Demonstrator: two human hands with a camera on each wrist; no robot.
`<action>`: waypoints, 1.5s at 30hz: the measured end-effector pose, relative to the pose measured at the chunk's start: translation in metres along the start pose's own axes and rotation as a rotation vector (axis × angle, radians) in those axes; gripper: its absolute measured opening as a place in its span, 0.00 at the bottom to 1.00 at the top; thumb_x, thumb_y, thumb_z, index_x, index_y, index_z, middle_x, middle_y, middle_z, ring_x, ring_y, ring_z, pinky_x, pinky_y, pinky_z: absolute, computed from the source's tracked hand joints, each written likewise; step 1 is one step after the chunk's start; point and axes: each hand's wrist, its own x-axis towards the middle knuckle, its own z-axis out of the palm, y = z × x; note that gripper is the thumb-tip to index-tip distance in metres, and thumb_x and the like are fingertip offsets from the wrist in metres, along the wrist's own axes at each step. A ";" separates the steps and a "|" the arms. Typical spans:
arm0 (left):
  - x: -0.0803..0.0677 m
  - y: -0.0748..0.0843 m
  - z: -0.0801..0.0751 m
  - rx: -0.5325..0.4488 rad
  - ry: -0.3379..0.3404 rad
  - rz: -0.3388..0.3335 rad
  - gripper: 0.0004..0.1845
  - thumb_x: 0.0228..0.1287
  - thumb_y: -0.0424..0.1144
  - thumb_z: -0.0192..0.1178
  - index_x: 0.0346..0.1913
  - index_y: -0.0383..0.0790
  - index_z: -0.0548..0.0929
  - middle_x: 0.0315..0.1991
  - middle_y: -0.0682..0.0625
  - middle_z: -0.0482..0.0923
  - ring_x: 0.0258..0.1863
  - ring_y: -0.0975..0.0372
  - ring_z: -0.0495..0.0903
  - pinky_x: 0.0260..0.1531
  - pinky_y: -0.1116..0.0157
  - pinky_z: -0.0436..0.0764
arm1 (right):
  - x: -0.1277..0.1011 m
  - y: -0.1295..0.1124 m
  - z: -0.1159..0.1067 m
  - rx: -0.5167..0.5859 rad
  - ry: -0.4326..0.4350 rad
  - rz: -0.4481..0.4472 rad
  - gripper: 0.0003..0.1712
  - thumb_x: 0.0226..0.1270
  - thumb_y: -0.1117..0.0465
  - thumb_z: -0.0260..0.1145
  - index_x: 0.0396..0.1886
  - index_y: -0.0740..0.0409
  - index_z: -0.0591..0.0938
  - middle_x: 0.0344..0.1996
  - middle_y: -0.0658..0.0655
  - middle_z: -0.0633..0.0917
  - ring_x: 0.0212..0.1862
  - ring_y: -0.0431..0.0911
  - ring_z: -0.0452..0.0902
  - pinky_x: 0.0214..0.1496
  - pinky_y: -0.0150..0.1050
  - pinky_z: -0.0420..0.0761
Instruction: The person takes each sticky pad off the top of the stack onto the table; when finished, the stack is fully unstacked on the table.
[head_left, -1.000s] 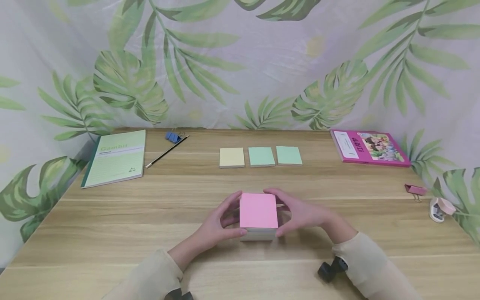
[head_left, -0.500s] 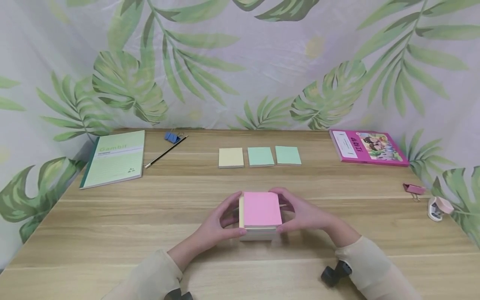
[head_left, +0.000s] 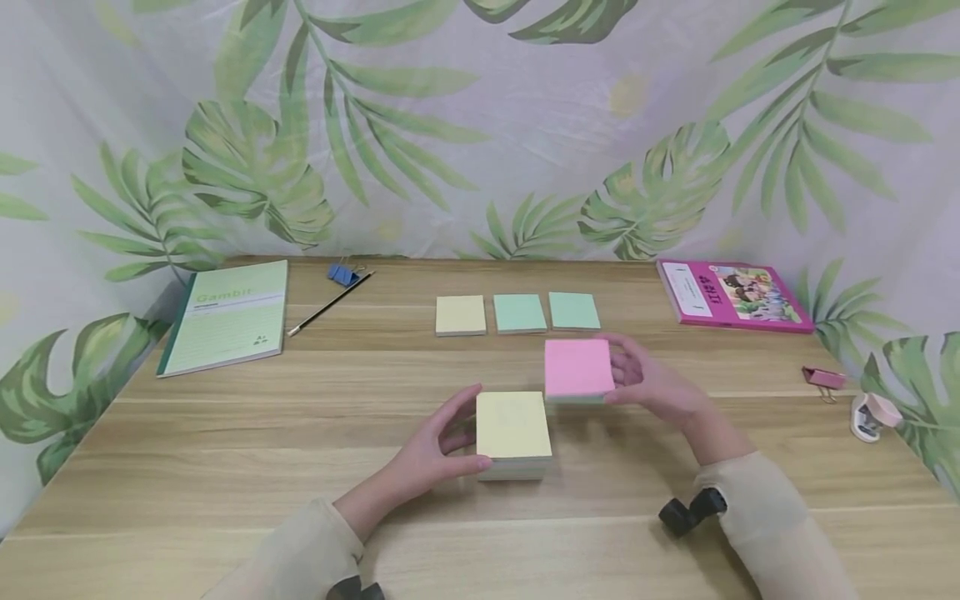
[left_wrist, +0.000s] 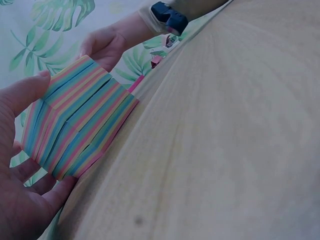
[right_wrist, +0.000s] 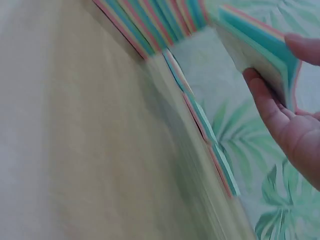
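My right hand [head_left: 645, 383] grips a pink-topped sticky note pad [head_left: 578, 367] by its right side, held up off the table. In the right wrist view, thumb and fingers clasp that pad [right_wrist: 257, 50], whose edges show coloured layers. To its lower left, a stack of sticky note pads [head_left: 513, 427] with a pale yellow top stands on the table. My left hand [head_left: 423, 454] holds the stack's left side, thumb at the near corner and fingers at the far one. Striped layers of the stack [left_wrist: 82, 120] fill the left wrist view beside the thumb.
Behind lie a yellow pad [head_left: 461, 315] and two green pads [head_left: 520, 312] in a row. A notebook [head_left: 225, 317], pencil [head_left: 330, 304] and blue binder clip [head_left: 343, 274] lie far left. A pink book [head_left: 735, 296], pink binder clip [head_left: 823, 377] and small white-and-pink object [head_left: 874, 417] lie right.
The pink-topped pad first slid right on the stack, then came off it. My right hand has carried it up and away to the right, baring the yellow top. My left hand stayed put.
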 end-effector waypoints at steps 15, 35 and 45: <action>-0.001 0.000 -0.001 0.017 0.000 0.006 0.43 0.48 0.29 0.63 0.65 0.36 0.49 0.60 0.35 0.53 0.54 0.45 0.63 0.52 0.55 0.64 | 0.038 0.009 -0.060 0.353 0.625 0.059 0.44 0.50 0.83 0.51 0.63 0.61 0.42 0.62 0.64 0.51 0.43 0.40 0.69 0.46 0.28 0.72; -0.001 0.000 0.001 0.009 0.003 -0.006 0.43 0.48 0.30 0.63 0.65 0.40 0.51 0.60 0.37 0.53 0.53 0.46 0.63 0.51 0.56 0.66 | 0.081 0.034 -0.058 0.346 1.215 0.171 0.62 0.38 0.83 0.61 0.65 0.44 0.37 0.59 0.62 0.57 0.40 0.45 0.75 0.35 0.37 0.78; -0.002 0.001 0.000 0.011 0.002 0.001 0.42 0.48 0.30 0.63 0.65 0.39 0.51 0.59 0.36 0.53 0.53 0.46 0.63 0.51 0.55 0.65 | 0.064 0.024 -0.055 0.308 1.021 0.251 0.59 0.44 0.84 0.57 0.65 0.48 0.32 0.62 0.66 0.51 0.41 0.50 0.76 0.40 0.38 0.76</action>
